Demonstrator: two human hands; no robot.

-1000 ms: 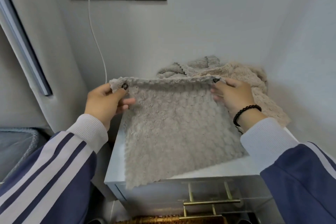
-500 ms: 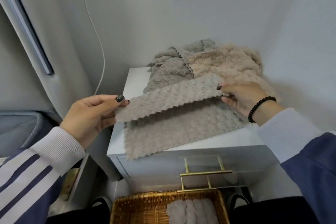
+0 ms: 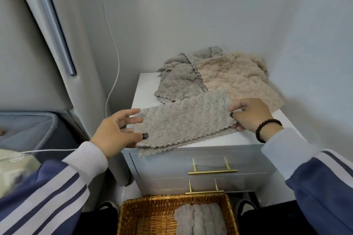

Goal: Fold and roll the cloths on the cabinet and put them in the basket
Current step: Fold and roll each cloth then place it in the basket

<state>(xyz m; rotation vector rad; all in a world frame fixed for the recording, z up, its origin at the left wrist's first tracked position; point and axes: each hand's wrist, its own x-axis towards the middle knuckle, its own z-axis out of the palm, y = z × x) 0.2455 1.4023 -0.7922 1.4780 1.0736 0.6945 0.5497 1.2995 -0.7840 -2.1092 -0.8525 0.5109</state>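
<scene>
1. The left hand (image 3: 116, 131), left of centre in the frame, lies at the left end of the folded cloth (image 3: 183, 124): its fingers are spread and nearly straight beside the edge, and the thumb rests on top of the fabric, pressing more than pinching.
2. The right hand (image 3: 250, 114), right of centre, has its fingers curled at the cloth's right end and seems to pinch the layers together there; the exact contact is partly hidden.
3. The cloth is doubled over along the front of the cabinet (image 3: 145, 89), with its lower scalloped edge hanging just past the front lip.
4. It looks soft, light, fluffy and limp, so it should crease easily but slip out of line; the corners and short ends are the best places to hold, with the layers flattened before rolling.
5. Both forearms reach in from the lower corners, wrists low over the cabinet top.
6. Behind lies a pile (image 3: 210, 76) of grey and beige cloths, touching the folded one.
7. At bottom centre the basket (image 3: 152, 213) holds rolled grey cloths (image 3: 200, 219).
</scene>
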